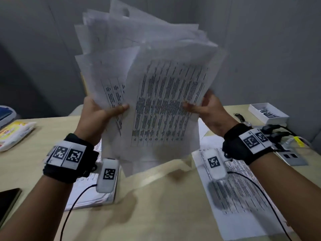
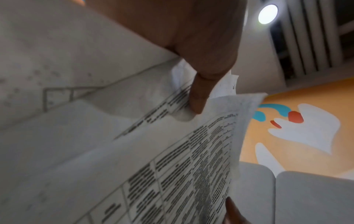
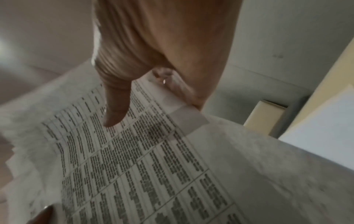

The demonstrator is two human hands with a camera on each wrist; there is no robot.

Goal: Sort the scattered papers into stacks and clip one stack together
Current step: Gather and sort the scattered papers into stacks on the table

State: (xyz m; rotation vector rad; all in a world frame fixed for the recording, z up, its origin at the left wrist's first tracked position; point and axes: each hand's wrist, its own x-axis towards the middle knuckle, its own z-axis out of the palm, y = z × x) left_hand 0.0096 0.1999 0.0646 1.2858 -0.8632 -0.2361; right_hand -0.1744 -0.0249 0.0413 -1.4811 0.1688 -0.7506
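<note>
Left hand clamped on the left edge of the bundle of papers, thumb across the printed front, fingers hidden behind. Right hand pinching the right edge the same way, thumb on the front sheet. Bundle held up off the surface, tilted back, sheets fanned and skewed at the top, corners out of line. Best done now, probably: loosen both grips a little, keep the thumbs light, drop the lower edge onto the bare surface between the two piles and tap until flush, then turn and tap a side edge. Grip too tight and the sheets cannot slide; too loose and the back ones could spill. On the surface below: left stack under the left wrist, right sheets under the right forearm. Farther right, a white box of what look like clips, within reach for later.
</note>
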